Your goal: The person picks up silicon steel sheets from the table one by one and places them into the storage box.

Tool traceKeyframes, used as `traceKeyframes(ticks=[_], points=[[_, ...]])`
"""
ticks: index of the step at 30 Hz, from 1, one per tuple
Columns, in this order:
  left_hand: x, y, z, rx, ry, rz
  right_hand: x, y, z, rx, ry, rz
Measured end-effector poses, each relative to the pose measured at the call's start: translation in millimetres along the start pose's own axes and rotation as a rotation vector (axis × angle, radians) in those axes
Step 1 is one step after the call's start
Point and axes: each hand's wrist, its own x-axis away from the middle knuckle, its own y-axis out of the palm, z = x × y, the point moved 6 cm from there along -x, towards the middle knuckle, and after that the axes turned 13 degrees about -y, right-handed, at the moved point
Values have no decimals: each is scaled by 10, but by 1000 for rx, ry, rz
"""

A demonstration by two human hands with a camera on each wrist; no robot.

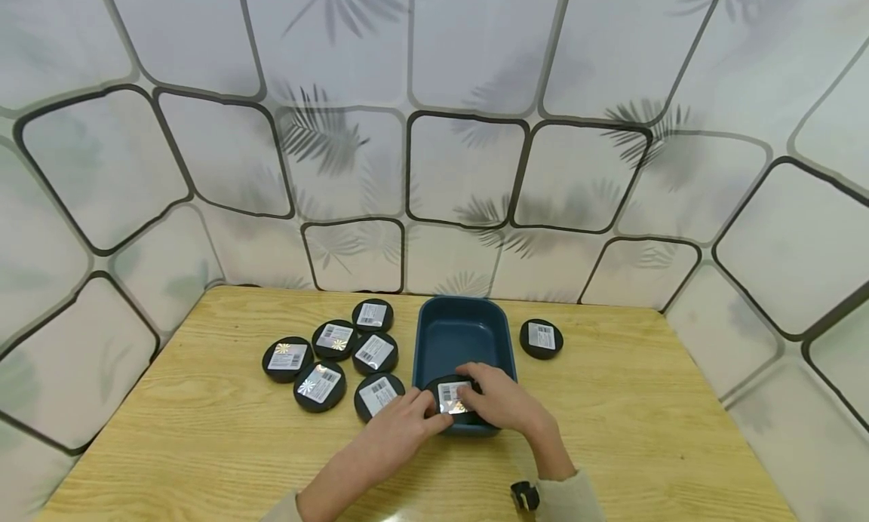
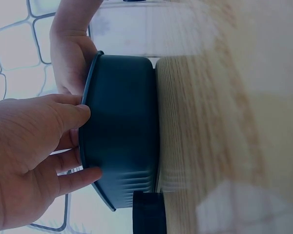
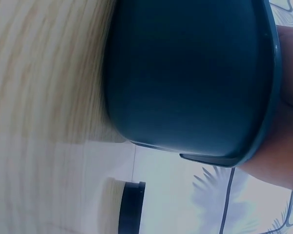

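Observation:
A round black disc with a white barcode label (image 1: pixel 453 398) lies level at the near end of a dark blue bin (image 1: pixel 463 303), between both hands. My left hand (image 1: pixel 400 428) holds its left edge, thumb along the near rim; in the left wrist view, that hand's fingers (image 2: pixel 71 183) reach over and beside the bin's rim. From the right, my right hand (image 1: pixel 505 401) grips the disc, thumb on the label and fingers at the far edge. Behind the bin wall (image 3: pixel 190 83), the right fingers are hidden in the right wrist view.
Left of the bin, several similar discs (image 1: pixel 335 339) lie label up on the wooden table (image 1: pixel 224 424); the closest disc (image 1: pixel 377 394) is beside my left hand. Another disc (image 1: pixel 541 338) sits right of the bin. A patterned curtain (image 1: pixel 462 167) surrounds the table's back and sides.

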Motion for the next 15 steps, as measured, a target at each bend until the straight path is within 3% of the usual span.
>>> traceKeyframes(ticks=[15], points=[[4, -1, -1, -14, 19, 44, -22, 28, 6, -28, 6, 3]])
